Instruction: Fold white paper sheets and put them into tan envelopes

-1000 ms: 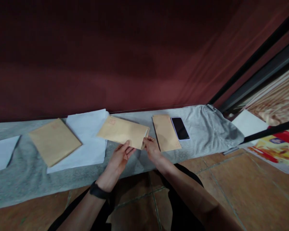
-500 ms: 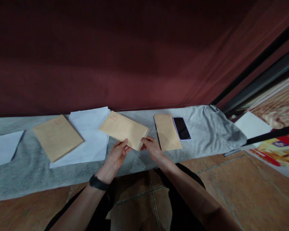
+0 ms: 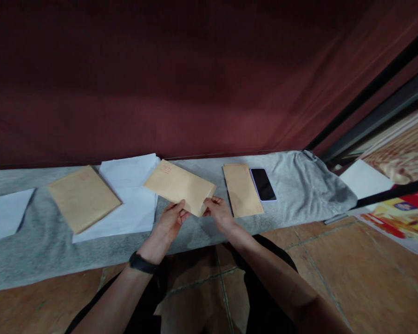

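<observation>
A brown paper envelope point(image 3: 179, 183) with faint red print at its far left corner is held slantwise above the grey cloth. My left hand point(image 3: 171, 220) grips its near edge, thumb on top and fingers underneath. At the envelope's right end, my right hand point(image 3: 218, 212) pinches the flap end, where a pale strip shows; its fingertips are partly hidden. Just right of that hand lies a small stack of brown envelopes point(image 3: 243, 192), touching or close to a phone point(image 3: 263, 184) with a dark screen and pale purple edge.
Left of my hands, a larger stack of brown envelopes point(image 3: 83, 197) overlaps white paper sheets point(image 3: 135, 208). Another white sheet point(image 3: 7, 213) lies far left. Grey cloth point(image 3: 292, 185) covers the narrow surface against a dark red wall point(image 3: 195, 93). A colourful box point(image 3: 404, 218) stands at right.
The white inside the envelope's right end shows less now, and that end looks flatter. Both hands keep nearly the same place and hold.
</observation>
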A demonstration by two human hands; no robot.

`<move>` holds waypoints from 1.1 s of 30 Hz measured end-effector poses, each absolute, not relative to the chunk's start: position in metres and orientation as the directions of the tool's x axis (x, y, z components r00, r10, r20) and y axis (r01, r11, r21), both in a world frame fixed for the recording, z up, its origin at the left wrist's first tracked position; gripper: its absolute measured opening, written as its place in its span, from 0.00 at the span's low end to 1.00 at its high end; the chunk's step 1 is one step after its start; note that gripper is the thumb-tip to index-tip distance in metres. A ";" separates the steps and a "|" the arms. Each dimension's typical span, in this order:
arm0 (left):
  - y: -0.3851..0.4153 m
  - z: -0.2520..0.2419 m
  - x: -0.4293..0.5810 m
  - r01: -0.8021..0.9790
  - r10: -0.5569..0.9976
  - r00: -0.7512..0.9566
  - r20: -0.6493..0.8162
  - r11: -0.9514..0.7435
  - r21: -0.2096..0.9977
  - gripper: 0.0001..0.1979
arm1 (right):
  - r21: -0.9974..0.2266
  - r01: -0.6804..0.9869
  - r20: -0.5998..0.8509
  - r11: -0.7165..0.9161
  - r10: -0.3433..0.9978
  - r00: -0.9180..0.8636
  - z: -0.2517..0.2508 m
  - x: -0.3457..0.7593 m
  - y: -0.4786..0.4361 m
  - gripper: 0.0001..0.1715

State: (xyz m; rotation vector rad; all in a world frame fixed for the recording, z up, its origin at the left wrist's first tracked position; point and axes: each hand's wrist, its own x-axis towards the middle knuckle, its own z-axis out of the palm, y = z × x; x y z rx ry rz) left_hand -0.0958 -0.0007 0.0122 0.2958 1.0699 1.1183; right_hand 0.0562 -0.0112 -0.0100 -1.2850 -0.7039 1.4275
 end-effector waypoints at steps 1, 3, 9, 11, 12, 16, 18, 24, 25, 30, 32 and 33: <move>-0.001 0.013 -0.096 -0.576 0.836 0.031 -0.547 0.463 0.674 0.11 | -0.907 -0.307 -0.334 -0.287 0.935 0.115 -0.010 0.056 -0.011 0.10; -0.003 0.013 -0.095 -0.558 0.835 0.045 -0.548 0.476 0.680 0.12 | -0.900 -0.318 -0.348 -0.299 0.931 0.112 -0.010 0.055 -0.012 0.09; -0.012 0.008 -0.090 -0.474 0.857 0.099 -0.506 0.488 0.733 0.16 | -0.895 -0.337 -0.344 -0.293 0.933 0.102 -0.010 0.050 -0.015 0.07; -0.010 0.007 -0.093 -0.449 0.860 0.098 -0.501 0.487 0.749 0.17 | -0.897 -0.339 -0.331 -0.283 0.939 0.092 -0.009 0.054 -0.015 0.08; -0.007 0.008 -0.096 -0.423 0.862 0.101 -0.497 0.489 0.763 0.16 | -0.898 -0.342 -0.323 -0.275 0.942 0.089 -0.008 0.058 -0.014 0.10; 0.004 0.019 -0.116 -0.225 0.865 0.194 -0.463 0.499 0.837 0.20 | -0.926 -0.332 -0.256 -0.180 0.945 0.203 -0.006 0.079 -0.007 0.17; 0.007 0.024 -0.126 -0.131 0.826 0.289 -0.484 0.535 0.835 0.25 | -0.969 -0.216 -0.182 -0.119 0.936 0.300 -0.008 0.088 -0.005 0.16; 0.006 0.017 -0.137 -0.081 0.781 0.317 -0.539 0.588 0.805 0.20 | -0.912 0.401 0.152 0.090 0.981 0.124 -0.017 0.091 -0.006 0.24; 0.006 0.014 -0.138 -0.082 0.777 0.316 -0.544 0.594 0.801 0.20 | -0.856 0.496 0.193 0.146 0.980 0.044 -0.019 0.089 -0.007 0.26; 0.005 0.006 -0.138 0.133 0.854 0.142 -0.501 0.485 0.864 0.17 | -0.561 0.768 0.176 0.308 0.951 -0.253 -0.033 0.082 -0.012 0.31; 0.003 0.006 -0.136 0.201 0.904 0.022 -0.427 0.414 0.888 0.17 | -0.497 0.800 0.160 0.335 0.942 -0.295 -0.037 0.082 -0.010 0.31; 0.000 0.006 -0.134 0.215 0.927 -0.023 -0.375 0.371 0.903 0.16 | -0.479 0.809 0.157 0.342 0.939 -0.305 -0.039 0.082 -0.009 0.31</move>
